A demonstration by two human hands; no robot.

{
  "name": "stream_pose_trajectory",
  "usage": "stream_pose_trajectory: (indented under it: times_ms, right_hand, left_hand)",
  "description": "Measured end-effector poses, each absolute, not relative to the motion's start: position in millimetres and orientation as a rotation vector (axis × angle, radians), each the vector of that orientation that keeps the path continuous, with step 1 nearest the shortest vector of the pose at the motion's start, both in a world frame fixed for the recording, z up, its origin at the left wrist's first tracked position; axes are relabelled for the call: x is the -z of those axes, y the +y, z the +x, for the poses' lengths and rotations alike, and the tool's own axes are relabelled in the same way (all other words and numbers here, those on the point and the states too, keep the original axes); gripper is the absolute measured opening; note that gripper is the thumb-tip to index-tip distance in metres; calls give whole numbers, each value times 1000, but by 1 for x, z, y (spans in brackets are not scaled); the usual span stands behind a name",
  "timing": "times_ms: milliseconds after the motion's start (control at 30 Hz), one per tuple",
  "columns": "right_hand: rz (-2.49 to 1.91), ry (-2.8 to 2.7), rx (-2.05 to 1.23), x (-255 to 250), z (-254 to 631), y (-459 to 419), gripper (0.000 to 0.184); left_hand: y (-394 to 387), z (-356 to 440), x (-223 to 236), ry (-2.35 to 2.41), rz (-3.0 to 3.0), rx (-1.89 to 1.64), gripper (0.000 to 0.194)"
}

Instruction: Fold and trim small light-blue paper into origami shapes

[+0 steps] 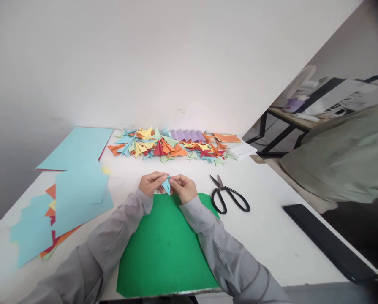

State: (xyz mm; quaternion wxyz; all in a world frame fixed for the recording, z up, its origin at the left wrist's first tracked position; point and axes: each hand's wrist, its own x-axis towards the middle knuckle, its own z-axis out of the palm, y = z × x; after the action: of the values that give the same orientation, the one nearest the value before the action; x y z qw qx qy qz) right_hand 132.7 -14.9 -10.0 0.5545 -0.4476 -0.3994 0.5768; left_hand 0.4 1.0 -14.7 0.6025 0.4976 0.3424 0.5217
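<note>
Both my hands meet at the middle of the white table [271, 236], pinching a small folded light-blue paper piece [167, 185]. My left hand [152, 184] grips its left side with closed fingers. My right hand [184, 188] pinches its right side. They hover just above the far edge of a green paper sheet [166, 249] lying flat in front of me. Grey sleeves cover both my arms.
Black scissors [228, 196] lie right of the green sheet. A pile of several folded coloured paper shapes [169, 147] sits by the wall. Light-blue sheets [77, 181] over mixed coloured paper lie at the left. A black flat bar [330, 241] rests at the right edge, beside a person's grey-green garment [344, 156].
</note>
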Motion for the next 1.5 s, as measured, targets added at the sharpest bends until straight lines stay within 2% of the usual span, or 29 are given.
stream_pose_trajectory:
  times_ms: [233,467,733,1500]
  right_hand:
    - [-1073,-942,-1332,8,134,-15,36]
    - [-1064,-902,-1345,12,134,-13,36]
    - [-1045,-928,-1530,11,133,-14,39]
    - [-1103,-1044,-1464,9,128,-17,37]
  left_hand:
    - [2,3,12,827,976,-1156,51]
    - [1,3,16,828,1040,-1180,39]
    - [10,3,22,837,862,-1267,42]
    - [4,4,12,1050,1061,-1311,33]
